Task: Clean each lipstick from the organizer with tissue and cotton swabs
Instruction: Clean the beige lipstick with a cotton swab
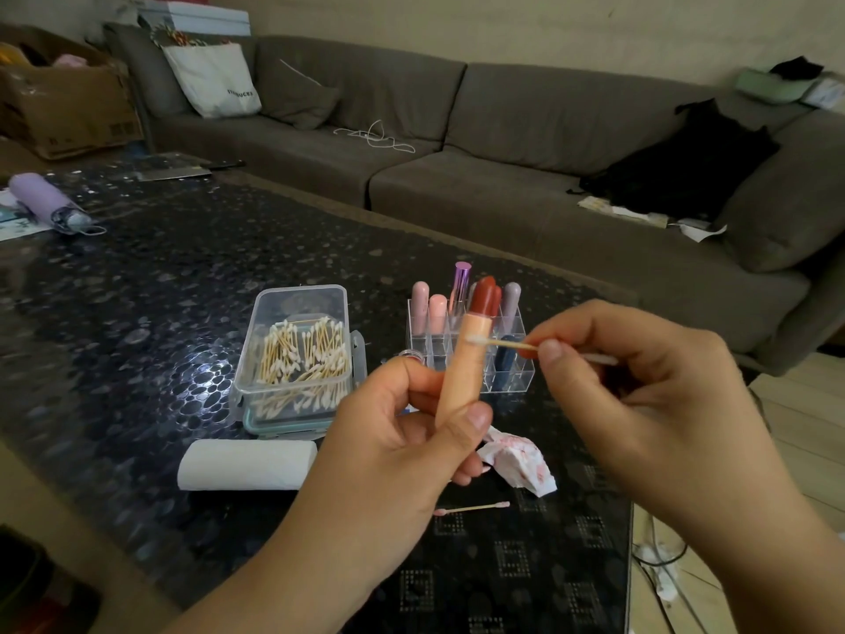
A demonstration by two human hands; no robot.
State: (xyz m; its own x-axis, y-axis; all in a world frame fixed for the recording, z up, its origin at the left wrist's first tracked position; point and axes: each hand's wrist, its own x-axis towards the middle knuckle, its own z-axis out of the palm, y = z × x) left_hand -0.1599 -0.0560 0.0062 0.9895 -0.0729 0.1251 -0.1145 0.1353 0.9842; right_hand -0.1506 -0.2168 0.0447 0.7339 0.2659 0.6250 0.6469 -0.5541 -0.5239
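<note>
Peach plastic forms the smooth round tube of 1 lipstick (462, 363), its brick-red bullet wound out at the top; the left hand (411, 432) grips it upright with thumb and fingers curled round the lower barrel. The right hand (640, 395) pinches 1 wooden-stemmed cotton swab (507, 344) between thumb and fingertips, its white tip touching the tube just below the bullet. Beyond both hands stands 1 clear, gridded acrylic organizer (516, 359) holding about 5 capped lipsticks, pink, mauve and metallic purple. Left of the left hand sits 1 clear rectangular box (297, 354) heaped with swabs, and 1 soft white tissue roll (247, 464). Below the hands, on the glossy dark pebble-patterned worktop (137, 336), lie 1 crumpled tissue (521, 459) and 1 pink-stained used swab (471, 508).
</note>
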